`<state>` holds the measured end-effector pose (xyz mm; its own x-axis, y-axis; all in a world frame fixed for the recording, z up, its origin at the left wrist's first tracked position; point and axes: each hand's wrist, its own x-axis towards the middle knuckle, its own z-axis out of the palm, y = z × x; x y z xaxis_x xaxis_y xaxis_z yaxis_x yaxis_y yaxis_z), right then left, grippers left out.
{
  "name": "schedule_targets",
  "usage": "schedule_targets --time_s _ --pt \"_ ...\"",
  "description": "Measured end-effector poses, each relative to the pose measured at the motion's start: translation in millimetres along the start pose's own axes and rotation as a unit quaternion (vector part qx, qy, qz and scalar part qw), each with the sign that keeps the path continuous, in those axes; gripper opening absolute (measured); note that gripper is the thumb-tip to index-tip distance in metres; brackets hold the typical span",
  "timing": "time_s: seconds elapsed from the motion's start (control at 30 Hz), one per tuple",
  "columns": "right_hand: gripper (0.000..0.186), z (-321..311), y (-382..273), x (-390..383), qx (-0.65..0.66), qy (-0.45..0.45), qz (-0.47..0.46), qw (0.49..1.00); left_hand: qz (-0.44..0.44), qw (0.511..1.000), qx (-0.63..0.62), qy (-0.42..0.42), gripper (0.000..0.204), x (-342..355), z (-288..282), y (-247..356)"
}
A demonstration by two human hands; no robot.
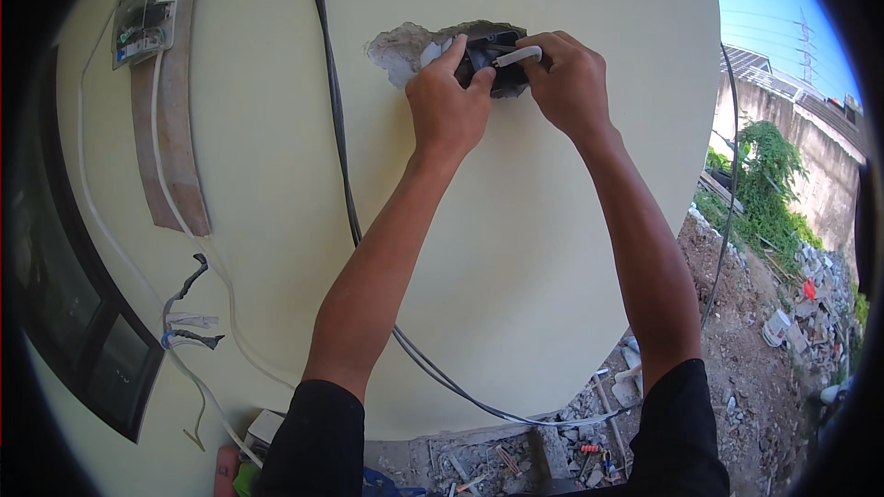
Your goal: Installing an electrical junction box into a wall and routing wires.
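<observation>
A rough-edged hole [398, 48] is broken into the pale yellow wall, with a black electrical wall box [508, 84] in its right part. My left hand [442, 103] is closed on the box's left side, index finger above and thumb at the front. Its other fingers are partly hidden. At the right edge, my right hand [573, 83] has its fingers pressed around the box. A short white cable [521, 55] comes out beside those fingers and bends across the box. Its cut end, with small wire tips, lies near my left thumb.
Dark cables [337, 120] hang down the wall left of my arms. An electricity meter [145, 9] on a wooden board [167, 143] and loose white wires are farther left, above a dark-framed window [87, 331]. Rubble [589, 451] lies below; a bucket [776, 327] stands right.
</observation>
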<state>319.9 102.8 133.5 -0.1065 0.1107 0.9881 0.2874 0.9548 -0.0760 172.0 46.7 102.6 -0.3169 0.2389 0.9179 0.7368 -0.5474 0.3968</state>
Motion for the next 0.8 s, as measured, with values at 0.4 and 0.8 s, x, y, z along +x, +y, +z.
schedule_targets --time_s 0.4,0.8 --pt "0.015 -3.5 -29.0 43.8 -0.178 -0.137 -0.002 0.975 0.144 0.985 0.084 -0.038 0.075 0.6 0.7 -18.1" --pt "0.006 15.4 -28.2 41.5 -0.317 -0.163 -0.031 0.934 0.203 0.978 0.040 -0.030 0.065 12.5 3.3 -27.3"
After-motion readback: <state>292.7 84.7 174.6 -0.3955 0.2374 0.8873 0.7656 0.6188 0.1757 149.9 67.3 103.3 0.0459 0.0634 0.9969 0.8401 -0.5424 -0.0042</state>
